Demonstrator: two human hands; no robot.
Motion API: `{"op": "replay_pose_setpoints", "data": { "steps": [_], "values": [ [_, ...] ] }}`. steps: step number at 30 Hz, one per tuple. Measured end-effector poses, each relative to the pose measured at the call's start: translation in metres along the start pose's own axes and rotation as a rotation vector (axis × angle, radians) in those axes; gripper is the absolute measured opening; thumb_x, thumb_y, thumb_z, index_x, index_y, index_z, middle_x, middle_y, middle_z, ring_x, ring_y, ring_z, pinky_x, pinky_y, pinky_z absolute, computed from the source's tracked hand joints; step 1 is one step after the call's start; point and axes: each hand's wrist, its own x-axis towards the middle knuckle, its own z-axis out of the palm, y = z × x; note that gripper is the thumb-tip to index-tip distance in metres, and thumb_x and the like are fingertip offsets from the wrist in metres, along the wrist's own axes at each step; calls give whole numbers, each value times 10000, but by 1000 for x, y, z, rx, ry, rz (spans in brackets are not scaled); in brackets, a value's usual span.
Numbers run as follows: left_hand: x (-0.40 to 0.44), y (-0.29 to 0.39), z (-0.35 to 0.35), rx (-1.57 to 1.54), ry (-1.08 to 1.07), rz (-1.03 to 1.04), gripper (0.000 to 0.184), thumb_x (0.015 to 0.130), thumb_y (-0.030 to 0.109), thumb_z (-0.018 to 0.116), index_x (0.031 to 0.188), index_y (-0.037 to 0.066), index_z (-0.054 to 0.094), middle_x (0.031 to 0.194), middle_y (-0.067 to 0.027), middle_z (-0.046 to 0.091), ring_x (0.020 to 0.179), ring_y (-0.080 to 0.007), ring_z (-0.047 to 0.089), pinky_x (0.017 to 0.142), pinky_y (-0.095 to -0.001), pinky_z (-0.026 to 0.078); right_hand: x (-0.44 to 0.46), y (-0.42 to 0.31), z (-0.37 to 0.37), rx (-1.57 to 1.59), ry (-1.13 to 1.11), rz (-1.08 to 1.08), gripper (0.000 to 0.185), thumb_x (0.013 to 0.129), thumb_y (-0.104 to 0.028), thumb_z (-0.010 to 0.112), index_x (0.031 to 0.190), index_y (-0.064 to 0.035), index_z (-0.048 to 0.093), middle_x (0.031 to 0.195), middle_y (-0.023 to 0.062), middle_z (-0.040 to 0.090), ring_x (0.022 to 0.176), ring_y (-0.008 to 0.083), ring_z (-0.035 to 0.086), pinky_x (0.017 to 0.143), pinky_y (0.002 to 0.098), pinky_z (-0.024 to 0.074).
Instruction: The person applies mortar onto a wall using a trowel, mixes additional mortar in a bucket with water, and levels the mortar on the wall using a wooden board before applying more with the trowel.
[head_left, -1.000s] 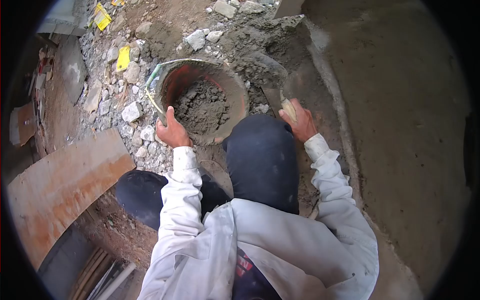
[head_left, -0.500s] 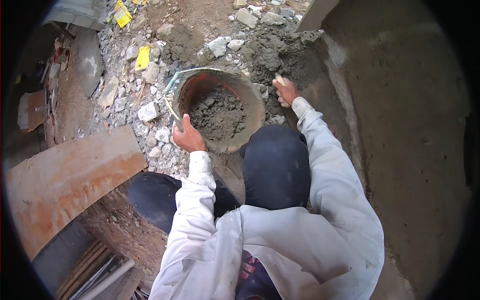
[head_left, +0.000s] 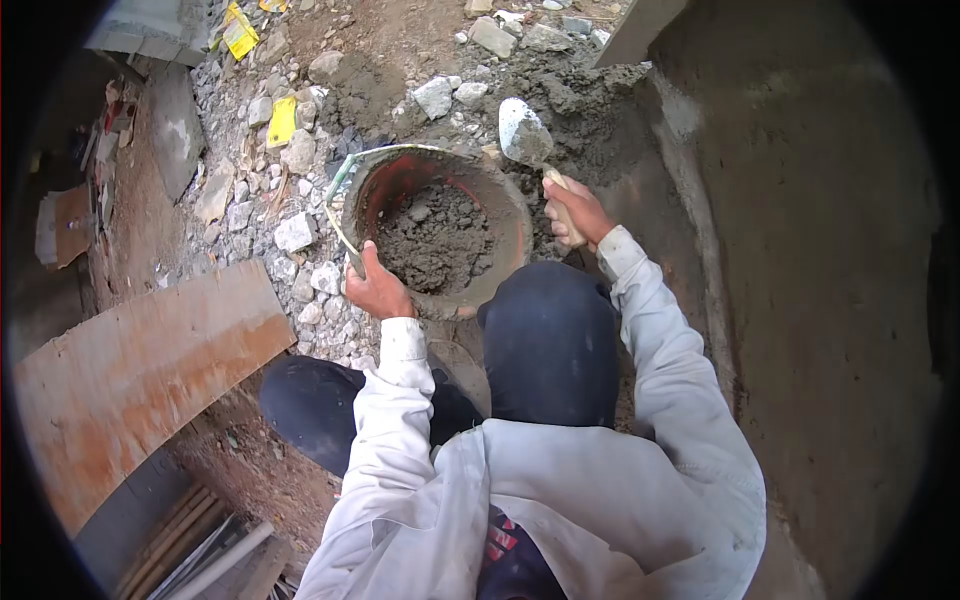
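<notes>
My left hand [head_left: 378, 284] is closed on the handle of a mortar-caked bucket [head_left: 514, 226], at its near left rim. Inside the bucket lies lumpy grey mortar [head_left: 435, 238], and reddish plastic shows on the inner wall. My right hand [head_left: 577, 211] grips the wooden handle of a trowel [head_left: 524, 133] to the right of the bucket. The trowel's blade points up and left, beyond the bucket's right rim, with a pale, mostly bare face. Past the blade, a heap of wet mortar [head_left: 590, 115] lies on the ground.
White stones [head_left: 294, 229] and gravel lie left of the bucket, with a yellow wrapper [head_left: 282, 121] among them. A stained board [head_left: 150, 370] is at the left, above poles [head_left: 235, 560]. A grey plastered surface [head_left: 820, 300] fills the right side. My knees are close below the bucket.
My right hand first reached forward to the mortar heap, then drew back slightly, and the trowel blade now shows its pale face beside the bucket. My left hand remains on the bucket handle.
</notes>
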Motion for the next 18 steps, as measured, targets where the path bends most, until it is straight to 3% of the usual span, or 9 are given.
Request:
{"op": "replay_pose_setpoints", "data": {
  "steps": [2, 3, 5, 7, 11, 13, 15, 18],
  "values": [
    [6, -16, -2, 71, 10, 11, 339, 862, 240, 677, 815, -93, 640, 686, -80, 587, 626, -170, 473, 630, -356, 416, 39, -10, -6, 95, -15, -6, 301, 949, -389, 586, 966, -125, 443, 686, 5, 454, 450, 93, 443, 363, 249, 364],
    [2, -8, -1, -13, -4, -37, 327, 868, 234, 674, 813, -87, 640, 708, -74, 601, 640, -161, 482, 634, -348, 419, 65, -12, -1, 12, 58, -74, 324, 937, -405, 602, 965, -123, 444, 684, 10, 458, 454, 107, 452, 367, 265, 374],
    [1, -7, -1, -65, -14, -22, 305, 869, 217, 671, 817, -82, 643, 720, -68, 607, 653, -155, 488, 650, -343, 426, 122, -11, -2, 149, 28, -100, 306, 938, -396, 598, 944, -139, 432, 674, 20, 465, 449, 127, 443, 388, 294, 385],
    [3, -8, -3, -93, -23, -54, 286, 864, 205, 669, 822, -77, 647, 732, -67, 612, 665, -159, 497, 670, -345, 433, 148, -9, 8, 262, 244, -258, 310, 930, -394, 600, 935, -134, 432, 673, 29, 469, 454, 138, 450, 388, 296, 382],
    [4, -13, -6, -97, 11, -42, 307, 852, 217, 675, 790, -80, 630, 726, -87, 615, 656, -177, 496, 670, -359, 434, 152, -15, -18, 570, 447, -424, 320, 917, -400, 610, 938, -135, 432, 680, 43, 468, 461, 157, 453, 396, 318, 389],
    [7, -16, -8, -70, 16, -79, 319, 847, 226, 682, 775, -80, 623, 727, -98, 621, 657, -181, 498, 671, -362, 437, 141, -9, -41, 659, 480, -469, 341, 923, -404, 597, 1042, -122, 447, 700, 54, 466, 444, 153, 460, 360, 306, 385],
    [10, -23, -8, -47, 0, -79, 336, 836, 238, 694, 757, -78, 610, 713, -96, 608, 648, -179, 482, 658, -365, 431, 116, 8, -62, 522, 552, -442, 410, 913, -405, 622, 1149, -124, 440, 700, 49, 464, 442, 138, 458, 347, 296, 381],
    [10, -22, -5, -103, 15, -96, 316, 838, 212, 688, 749, -79, 602, 703, -79, 591, 635, -158, 465, 632, -350, 422, 75, 33, -83, 289, 656, -374, 418, 904, -401, 646, 1150, -126, 450, 684, 29, 466, 423, 125, 453, 339, 288, 378]
  ]
}}
